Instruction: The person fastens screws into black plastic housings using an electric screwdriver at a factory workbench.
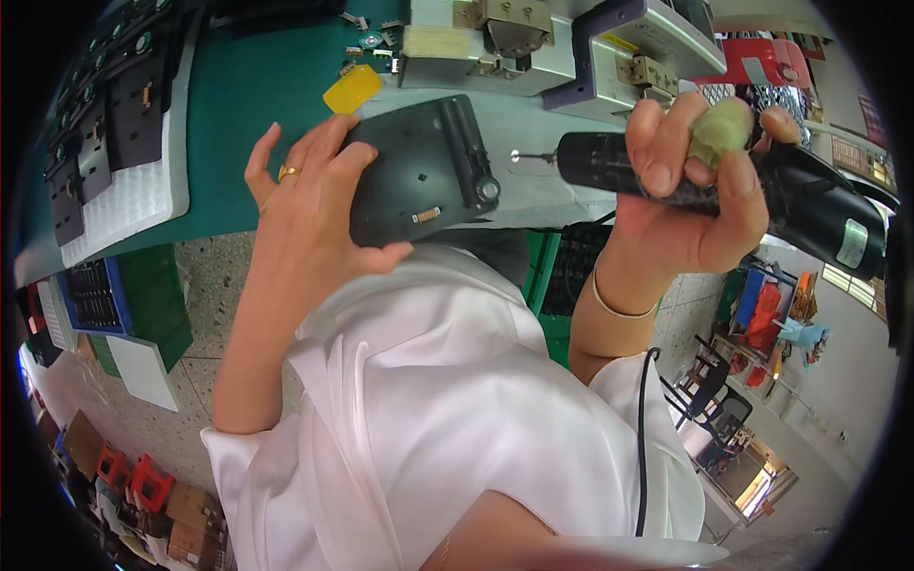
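Two grips: left hand [312, 188] spread on panel [411, 173], right hand [700, 205] curled around screwdriver [588, 159].

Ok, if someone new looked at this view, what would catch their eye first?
Probably the black power screwdriver in the right hand, its bit pointing left toward the dark panel, whose left edge the left hand touches. Next, the bright yellow piece just beyond that panel, then the white shirt across the lower middle.

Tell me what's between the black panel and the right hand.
In the head view, the screwdriver's black front and thin bit, a shiny piece at its tip, then a gap before the panel.
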The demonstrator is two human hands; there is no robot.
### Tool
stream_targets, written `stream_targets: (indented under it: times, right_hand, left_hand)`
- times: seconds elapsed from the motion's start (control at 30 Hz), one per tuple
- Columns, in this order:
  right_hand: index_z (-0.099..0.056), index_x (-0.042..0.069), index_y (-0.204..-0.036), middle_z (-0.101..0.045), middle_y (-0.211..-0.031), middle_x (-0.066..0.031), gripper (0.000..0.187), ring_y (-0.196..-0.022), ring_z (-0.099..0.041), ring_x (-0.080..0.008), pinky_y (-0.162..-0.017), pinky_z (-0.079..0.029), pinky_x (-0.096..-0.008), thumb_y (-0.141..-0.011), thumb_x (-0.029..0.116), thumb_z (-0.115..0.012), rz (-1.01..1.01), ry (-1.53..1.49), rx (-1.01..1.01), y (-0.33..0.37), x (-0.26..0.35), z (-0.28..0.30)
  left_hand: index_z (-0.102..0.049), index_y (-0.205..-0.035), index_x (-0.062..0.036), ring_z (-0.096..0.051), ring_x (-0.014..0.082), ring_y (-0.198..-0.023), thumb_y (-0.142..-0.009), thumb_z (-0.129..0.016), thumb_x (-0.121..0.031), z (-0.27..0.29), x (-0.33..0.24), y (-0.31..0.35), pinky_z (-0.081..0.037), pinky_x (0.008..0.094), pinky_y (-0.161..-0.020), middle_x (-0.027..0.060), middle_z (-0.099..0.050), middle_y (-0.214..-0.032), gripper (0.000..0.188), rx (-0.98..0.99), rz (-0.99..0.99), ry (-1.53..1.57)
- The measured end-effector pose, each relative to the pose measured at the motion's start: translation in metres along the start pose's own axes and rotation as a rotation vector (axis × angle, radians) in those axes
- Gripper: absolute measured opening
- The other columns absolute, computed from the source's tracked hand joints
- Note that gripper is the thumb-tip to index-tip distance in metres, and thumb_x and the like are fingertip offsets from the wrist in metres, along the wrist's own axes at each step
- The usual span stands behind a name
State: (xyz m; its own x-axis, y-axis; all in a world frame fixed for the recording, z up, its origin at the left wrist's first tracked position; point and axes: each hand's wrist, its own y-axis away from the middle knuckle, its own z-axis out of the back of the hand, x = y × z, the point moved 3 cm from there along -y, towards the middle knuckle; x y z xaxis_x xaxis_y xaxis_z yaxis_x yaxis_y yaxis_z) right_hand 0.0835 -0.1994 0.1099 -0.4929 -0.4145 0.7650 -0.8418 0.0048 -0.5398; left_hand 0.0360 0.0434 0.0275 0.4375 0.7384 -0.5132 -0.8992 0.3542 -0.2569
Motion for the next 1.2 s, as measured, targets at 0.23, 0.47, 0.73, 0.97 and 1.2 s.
stream_targets:
  times: [0.23,0.47,0.73,0.97,1.2]
  right_hand:
    - [-0.039,0.006,-0.127,-0.052,-0.067,-0.0077,0.048,-0.05,-0.055,-0.0207,-0.047,-0.046,-0.0343,-0.086,0.006,-0.064,-0.015,-0.014,-0.06,0.024,-0.011,0.015]
    - [-0.039,0.006,-0.123,-0.053,-0.064,-0.0077,0.047,-0.05,-0.055,-0.021,-0.047,-0.047,-0.0338,-0.085,0.004,-0.067,-0.049,-0.004,-0.112,0.027,-0.022,0.007]
    - [-0.044,0.012,-0.131,-0.048,-0.076,-0.0047,0.042,-0.059,-0.05,-0.0174,-0.054,-0.042,-0.0339,-0.089,0.008,-0.051,-0.081,0.104,0.039,0.029,-0.026,0.002]
    - [-0.043,0.012,-0.131,-0.05,-0.076,-0.0055,0.041,-0.058,-0.051,-0.018,-0.054,-0.043,-0.0343,-0.091,0.008,-0.05,-0.093,0.076,0.067,0.028,-0.029,0.002]
    - [-0.043,0.013,-0.128,-0.053,-0.075,-0.0073,0.039,-0.057,-0.054,-0.0192,-0.051,-0.042,-0.035,-0.091,0.009,-0.057,-0.108,0.131,0.06,0.028,-0.03,-0.002]
  left_hand:
    - [-0.058,-0.118,-0.0137,-0.05,0.0302,-0.127,-0.049,-0.09,-0.028,-0.007,-0.005,-0.005,-0.02,0.0503,-0.113,0.0134,-0.053,-0.136,0.078,0.041,-0.024,-0.113]
    - [-0.074,-0.101,-0.0222,-0.056,0.0188,-0.094,-0.063,-0.085,-0.02,-0.031,-0.037,0.003,-0.032,0.0427,-0.098,-0.0003,-0.059,-0.097,0.04,-0.188,-0.228,-0.023]
    - [-0.074,-0.105,-0.0299,-0.055,0.0136,-0.092,-0.066,-0.082,-0.027,-0.05,-0.043,-0.006,-0.027,0.0431,-0.101,-0.0043,-0.059,-0.094,0.04,-0.225,-0.198,-0.082]
    - [-0.074,-0.105,-0.0336,-0.055,0.0137,-0.094,-0.066,-0.082,-0.027,-0.053,-0.038,-0.007,-0.026,0.0435,-0.103,-0.0042,-0.059,-0.097,0.04,-0.242,-0.2,-0.084]
    - [-0.074,-0.101,-0.0333,-0.056,0.0145,-0.094,-0.065,-0.081,-0.027,-0.055,-0.035,-0.007,-0.026,0.0442,-0.103,-0.0039,-0.06,-0.098,0.038,-0.239,-0.19,-0.068]
